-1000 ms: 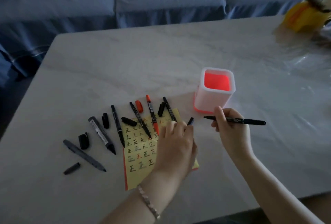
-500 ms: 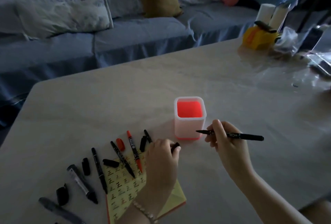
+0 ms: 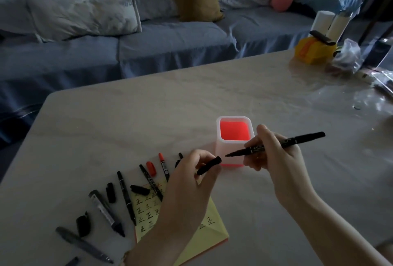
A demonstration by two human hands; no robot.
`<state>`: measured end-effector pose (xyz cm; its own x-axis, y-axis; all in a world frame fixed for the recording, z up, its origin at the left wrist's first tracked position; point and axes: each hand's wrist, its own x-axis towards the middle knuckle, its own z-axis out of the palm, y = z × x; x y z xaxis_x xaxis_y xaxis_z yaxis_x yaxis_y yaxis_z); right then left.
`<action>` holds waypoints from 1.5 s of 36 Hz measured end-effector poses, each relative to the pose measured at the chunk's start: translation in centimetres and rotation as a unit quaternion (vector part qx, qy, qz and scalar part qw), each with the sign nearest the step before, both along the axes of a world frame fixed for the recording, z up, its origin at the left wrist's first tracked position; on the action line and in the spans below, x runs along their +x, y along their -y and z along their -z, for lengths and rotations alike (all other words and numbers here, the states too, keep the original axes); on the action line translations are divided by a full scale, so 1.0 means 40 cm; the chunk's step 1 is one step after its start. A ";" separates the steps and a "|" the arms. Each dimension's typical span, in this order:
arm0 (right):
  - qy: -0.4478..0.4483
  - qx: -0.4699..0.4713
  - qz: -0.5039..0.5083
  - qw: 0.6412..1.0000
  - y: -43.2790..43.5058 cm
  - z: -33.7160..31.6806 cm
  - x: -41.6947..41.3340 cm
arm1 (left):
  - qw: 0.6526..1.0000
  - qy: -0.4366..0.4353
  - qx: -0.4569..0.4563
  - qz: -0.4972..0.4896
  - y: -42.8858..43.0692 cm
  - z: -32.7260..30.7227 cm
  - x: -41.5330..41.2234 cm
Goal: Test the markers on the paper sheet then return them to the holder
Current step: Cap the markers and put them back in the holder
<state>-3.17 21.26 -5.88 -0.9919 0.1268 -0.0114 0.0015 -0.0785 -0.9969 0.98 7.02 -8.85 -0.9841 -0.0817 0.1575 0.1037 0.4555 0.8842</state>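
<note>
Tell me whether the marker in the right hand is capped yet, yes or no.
No: the marker shows a bare tip, and the left hand pinches the cap just short of it.

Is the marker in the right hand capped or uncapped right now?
Uncapped: the marker shows a bare tip, and the left hand pinches the cap just short of it.

Yellow paper sheet (image 3: 210, 231), black marker (image 3: 274, 144), red-lined white holder (image 3: 235, 138)

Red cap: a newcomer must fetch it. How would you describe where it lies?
Find the yellow paper sheet on the near side of the table. Just beyond its far edge, left of the red marker, lies the red cap. Every other loose cap there is black.
</note>
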 end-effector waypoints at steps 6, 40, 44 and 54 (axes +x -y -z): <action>-0.007 0.031 -0.040 0.999 0.025 0.007 0.013 | 0.999 -0.031 -0.014 0.019 0.011 -0.010 0.009; -0.032 0.032 -0.175 0.983 0.052 0.093 0.040 | 0.838 0.345 0.407 0.110 0.043 0.000 0.020; -0.044 0.112 -0.127 0.985 0.026 0.109 -0.019 | 0.965 0.241 0.048 0.085 0.050 0.015 -0.044; -0.077 0.348 0.003 0.934 -0.036 0.086 -0.131 | 0.891 0.179 -0.413 -0.051 0.116 0.097 -0.171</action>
<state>-8.43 22.69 -9.31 -0.9744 0.0563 0.2177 -0.1437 0.5890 -0.7953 -5.87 2.36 -12.72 -0.9774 -0.1750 -0.1183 -0.1969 0.9576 0.2105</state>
